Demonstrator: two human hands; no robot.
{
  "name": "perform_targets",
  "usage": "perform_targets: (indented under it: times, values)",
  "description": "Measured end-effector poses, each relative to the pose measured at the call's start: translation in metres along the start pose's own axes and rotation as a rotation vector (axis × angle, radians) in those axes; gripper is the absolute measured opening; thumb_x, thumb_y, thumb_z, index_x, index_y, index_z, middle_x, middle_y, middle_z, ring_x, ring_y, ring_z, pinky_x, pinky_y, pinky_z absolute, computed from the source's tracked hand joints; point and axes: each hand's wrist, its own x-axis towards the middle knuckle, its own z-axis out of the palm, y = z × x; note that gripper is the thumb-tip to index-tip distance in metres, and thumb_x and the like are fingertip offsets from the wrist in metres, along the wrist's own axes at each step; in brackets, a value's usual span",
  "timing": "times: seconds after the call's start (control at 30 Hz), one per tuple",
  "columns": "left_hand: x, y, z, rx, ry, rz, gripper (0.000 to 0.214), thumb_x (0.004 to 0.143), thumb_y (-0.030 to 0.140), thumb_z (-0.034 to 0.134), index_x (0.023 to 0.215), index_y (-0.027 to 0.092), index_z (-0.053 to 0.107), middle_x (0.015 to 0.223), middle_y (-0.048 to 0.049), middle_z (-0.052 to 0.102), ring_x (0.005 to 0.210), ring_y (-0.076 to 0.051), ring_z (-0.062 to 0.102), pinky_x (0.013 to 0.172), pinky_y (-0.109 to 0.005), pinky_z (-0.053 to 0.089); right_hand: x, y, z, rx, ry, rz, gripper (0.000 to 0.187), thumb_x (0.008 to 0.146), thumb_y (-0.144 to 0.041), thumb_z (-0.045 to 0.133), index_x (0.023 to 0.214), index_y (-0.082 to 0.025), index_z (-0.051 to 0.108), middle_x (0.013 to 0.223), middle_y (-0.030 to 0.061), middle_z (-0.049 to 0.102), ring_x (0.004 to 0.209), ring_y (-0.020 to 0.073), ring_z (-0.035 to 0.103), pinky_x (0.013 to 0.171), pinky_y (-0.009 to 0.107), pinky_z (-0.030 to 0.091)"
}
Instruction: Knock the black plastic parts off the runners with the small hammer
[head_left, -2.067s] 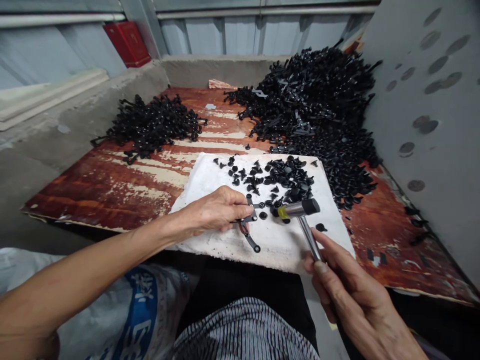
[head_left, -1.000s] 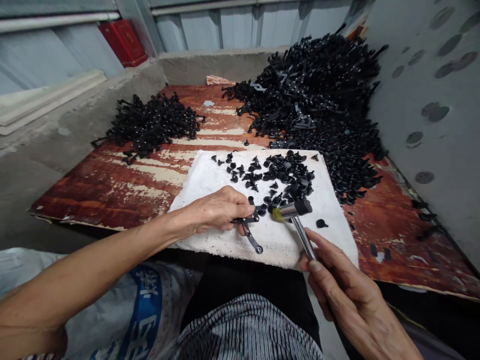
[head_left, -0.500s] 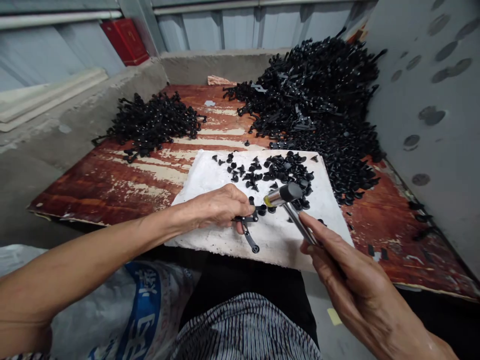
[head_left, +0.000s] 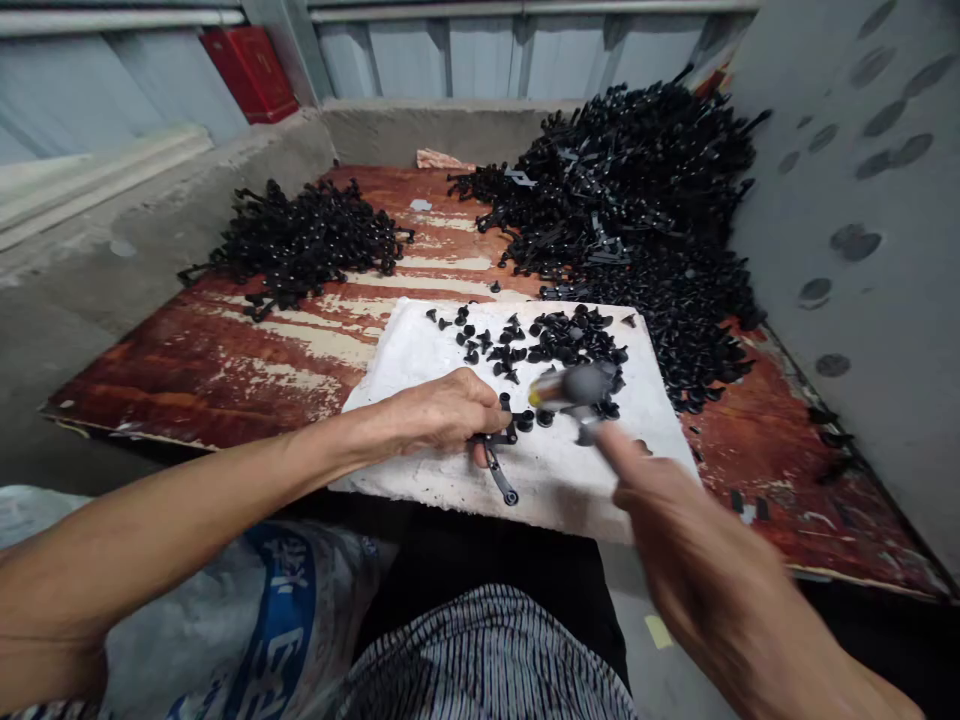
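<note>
My left hand (head_left: 442, 415) rests on a white slab (head_left: 420, 370) and pinches a black plastic runner (head_left: 499, 470), whose tail hangs below my fingers. My right hand (head_left: 675, 510) is blurred by motion and grips a small hammer (head_left: 570, 387) with a metal head and a black rubber face. The hammer is just right of my left hand, above the loose black plastic pieces (head_left: 570, 340). Its handle is mostly lost in the blur.
Heaps of black plastic parts (head_left: 645, 190) fill the back right of a peeling red-brown wooden board (head_left: 225, 390), and a smaller heap (head_left: 300, 240) lies at back left. Concrete walls flank the board. A printed woven sack (head_left: 255, 620) lies below my left arm.
The hammer has moved up and left over the white slab and now blurs with motion. My left hand stays on the black runner.
</note>
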Motion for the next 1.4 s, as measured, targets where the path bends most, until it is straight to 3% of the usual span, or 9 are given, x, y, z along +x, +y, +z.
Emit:
perform_targets:
  times: [0.07, 0.2, 0.3, 0.47, 0.6, 0.73, 0.83, 1.03, 1.4]
  values:
    - [-0.001, 0.002, 0.001, 0.019, 0.012, -0.022, 0.023, 0.083, 0.023, 0.056, 0.061, 0.016, 0.056, 0.05, -0.0014, 0.062, 0.032, -0.004, 0.029, 0.036, -0.022, 0.014, 0.003, 0.001, 0.003, -0.128, -0.05, -0.161, 0.072, 0.093, -0.003, 0.044, 0.158, -0.032, 0.029, 0.118, 0.0102, 0.07, 0.09, 0.0195, 0.073, 0.073, 0.029, 0.063]
    - [-0.001, 0.002, 0.001, 0.047, 0.002, -0.001, 0.025, 0.084, 0.022, 0.053, 0.06, 0.017, 0.054, 0.047, 0.0008, 0.057, 0.032, -0.005, 0.027, 0.036, -0.022, 0.015, 0.003, 0.002, 0.01, -0.147, 0.094, -0.147, 0.071, 0.094, -0.005, 0.044, 0.159, -0.03, 0.026, 0.113, 0.0099, 0.071, 0.081, 0.0166, 0.073, 0.068, 0.025, 0.062]
    - [-0.002, 0.001, 0.0, 0.065, -0.014, 0.02, 0.025, 0.085, 0.024, 0.052, 0.061, 0.017, 0.053, 0.047, 0.0012, 0.057, 0.033, -0.005, 0.027, 0.036, -0.023, 0.015, 0.005, -0.002, 0.01, -0.121, 0.031, -0.12, 0.057, 0.096, -0.01, 0.042, 0.15, -0.025, 0.042, 0.096, 0.0078, 0.073, 0.07, 0.0168, 0.072, 0.062, 0.026, 0.061]
    - [-0.013, 0.01, 0.01, 0.15, -0.082, 0.198, 0.028, 0.085, 0.023, 0.053, 0.058, 0.017, 0.052, 0.049, 0.0023, 0.054, 0.043, -0.007, 0.042, 0.044, -0.02, 0.027, 0.025, -0.015, 0.009, 0.166, 0.122, 0.209, 0.021, 0.095, -0.032, 0.053, 0.109, -0.021, 0.064, 0.07, 0.0014, 0.064, 0.058, 0.0149, 0.062, 0.052, 0.024, 0.055]
    - [-0.025, 0.018, 0.026, 0.24, -0.22, 0.327, 0.024, 0.086, 0.018, 0.049, 0.062, 0.017, 0.053, 0.054, 0.0033, 0.05, 0.048, -0.008, 0.043, 0.047, -0.02, 0.03, 0.034, -0.019, 0.022, 0.585, -0.024, 0.467, 0.03, 0.084, -0.05, 0.065, 0.086, -0.021, 0.059, 0.054, -0.0075, 0.047, 0.036, 0.0069, 0.037, 0.03, 0.019, 0.033]
    - [-0.031, 0.01, 0.03, 0.148, 0.041, 0.324, 0.014, 0.086, 0.029, 0.057, 0.082, 0.016, 0.06, 0.065, 0.0041, 0.052, 0.054, -0.008, 0.044, 0.049, -0.019, 0.031, 0.031, -0.019, 0.034, 0.803, 0.062, 0.594, 0.041, 0.076, -0.058, 0.07, 0.08, -0.021, 0.054, 0.049, -0.0108, 0.043, 0.032, 0.0044, 0.034, 0.029, 0.016, 0.03]
    - [-0.034, -0.001, 0.033, -0.128, 0.245, 0.268, 0.03, 0.081, 0.038, 0.068, 0.1, 0.018, 0.057, 0.083, 0.0007, 0.061, 0.063, -0.009, 0.053, 0.056, -0.02, 0.042, 0.029, -0.018, 0.036, 0.848, 0.206, 0.616, 0.04, 0.075, -0.055, 0.074, 0.082, -0.022, 0.053, 0.046, -0.0101, 0.048, 0.033, 0.0053, 0.038, 0.031, 0.015, 0.033]
    - [-0.036, -0.001, 0.057, -0.666, 0.108, 0.057, 0.026, 0.079, 0.032, 0.071, 0.09, 0.016, 0.054, 0.074, -0.0012, 0.062, 0.065, -0.012, 0.061, 0.056, -0.022, 0.049, 0.03, -0.021, 0.043, 0.896, 0.202, 0.589, 0.037, 0.079, -0.054, 0.072, 0.084, -0.022, 0.054, 0.045, -0.01, 0.05, 0.035, 0.0056, 0.04, 0.031, 0.014, 0.035]
    - [-0.022, 0.016, 0.05, -0.663, 0.229, 0.039, 0.005, 0.088, 0.014, 0.056, 0.087, 0.017, 0.052, 0.072, 0.001, 0.062, 0.047, -0.009, 0.057, 0.038, -0.021, 0.047, 0.036, -0.018, 0.05, 0.832, 0.155, 0.599, 0.038, 0.081, -0.056, 0.067, 0.086, -0.022, 0.052, 0.047, -0.0085, 0.053, 0.034, 0.0069, 0.042, 0.032, 0.017, 0.036]
